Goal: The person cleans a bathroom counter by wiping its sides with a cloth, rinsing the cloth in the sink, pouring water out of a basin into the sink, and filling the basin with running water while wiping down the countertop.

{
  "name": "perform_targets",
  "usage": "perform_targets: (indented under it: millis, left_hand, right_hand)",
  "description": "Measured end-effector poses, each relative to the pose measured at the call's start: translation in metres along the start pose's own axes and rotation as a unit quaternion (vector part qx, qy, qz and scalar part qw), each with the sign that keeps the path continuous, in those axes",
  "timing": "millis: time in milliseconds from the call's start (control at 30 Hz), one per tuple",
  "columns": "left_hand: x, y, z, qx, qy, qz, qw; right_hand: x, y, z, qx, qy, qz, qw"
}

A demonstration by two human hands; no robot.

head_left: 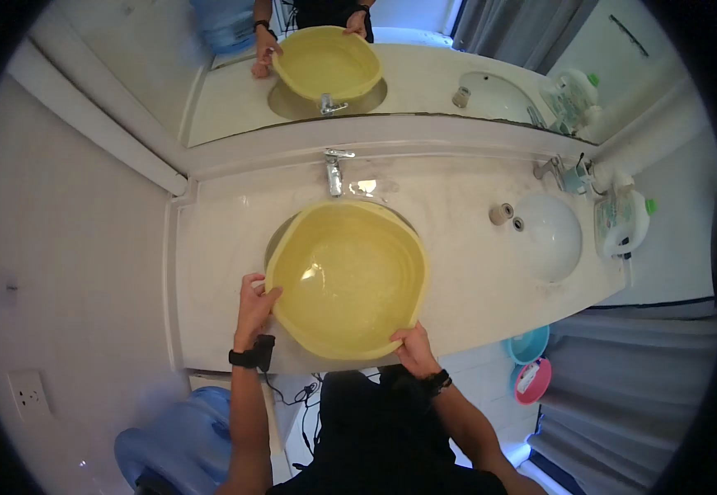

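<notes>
A large yellow basin (pixel 346 280) rests over the left sink, hiding most of it; a shiny glint shows on its inner left side. My left hand (pixel 255 305) grips the basin's left rim, thumb over the edge. At the lower right rim, my right hand (pixel 413 346) holds the basin with the thumb on top. Just behind the basin stands a chrome faucet (pixel 335 172), with a wet patch on the counter beside it. The mirror (pixel 235 91) reflects the basin and both hands.
On the right are a second sink (pixel 550 239), a small cup-like object (pixel 501 214), another faucet (pixel 550 169) and a white jug (pixel 620 223) with a green cap. Blue (pixel 527 345) and pink (pixel 533 381) basins lie beyond the counter (pixel 474 289). A blue water bottle (pixel 181 441) stands lower left.
</notes>
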State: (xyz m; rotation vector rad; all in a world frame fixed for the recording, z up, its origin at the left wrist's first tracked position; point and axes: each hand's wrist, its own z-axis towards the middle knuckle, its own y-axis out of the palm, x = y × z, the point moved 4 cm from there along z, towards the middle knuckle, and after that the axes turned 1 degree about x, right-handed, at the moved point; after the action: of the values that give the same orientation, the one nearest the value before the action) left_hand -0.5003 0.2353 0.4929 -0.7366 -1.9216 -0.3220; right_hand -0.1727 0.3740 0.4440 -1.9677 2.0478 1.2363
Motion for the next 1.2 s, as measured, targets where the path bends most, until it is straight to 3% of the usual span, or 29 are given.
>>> perform_targets:
  millis: [100,167,200,267,400,467,600,800,867,900,1000,1067,1200]
  left_hand:
    - [-0.041,0.007,0.032,-0.052,0.006,0.001,0.999]
    - [-0.045,0.014,0.043,0.016,0.248,0.149,0.957]
    - [-0.03,0.021,0.034,0.017,0.246,0.147,0.958]
    - [0.002,0.032,0.012,0.002,0.226,-0.034,0.973]
    - [0.023,0.036,-0.014,0.016,0.297,-0.092,0.95]
    - [0.012,0.031,-0.02,0.083,0.258,-0.035,0.962]
    - [-0.025,0.031,-0.034,0.094,0.233,-0.041,0.967]
    - [-0.047,0.032,-0.064,0.025,0.193,0.024,0.981]
    - [-0.052,0.039,-0.069,-0.004,0.132,0.078,0.988]
    - [-0.062,0.044,-0.064,-0.01,0.131,0.075,0.988]
    - [-0.072,0.066,-0.054,-0.053,0.117,0.061,0.99]
    - [-0.07,0.085,-0.046,-0.113,-0.074,-0.126,0.983]
    - [-0.065,0.088,-0.027,-0.121,-0.027,-0.077,0.989]
  right_hand:
    - [0.008,0.006,-0.018,0.066,-0.078,-0.016,0.995]
    - [0.008,0.02,-0.021,0.08,-0.096,-0.008,0.992]
    - [0.008,0.024,-0.021,0.096,-0.114,0.005,0.989]
    - [0.01,0.03,-0.014,0.1,-0.122,-0.007,0.987]
    - [0.023,0.036,0.01,0.106,-0.163,0.014,0.981]
    - [0.032,0.035,0.016,0.119,-0.171,0.022,0.978]
    - [0.036,0.04,0.015,0.148,-0.214,0.029,0.965]
    - [0.011,0.034,-0.029,0.149,-0.293,-0.029,0.944]
    - [0.003,0.027,-0.045,0.148,-0.254,0.0,0.956]
    - [0.003,0.023,-0.049,0.14,-0.212,0.028,0.967]
    - [0.011,0.003,-0.05,0.124,-0.215,0.084,0.965]
    - [0.009,-0.012,-0.046,0.111,-0.219,0.067,0.967]
    - [-0.005,-0.035,-0.035,0.069,-0.23,-0.019,0.971]
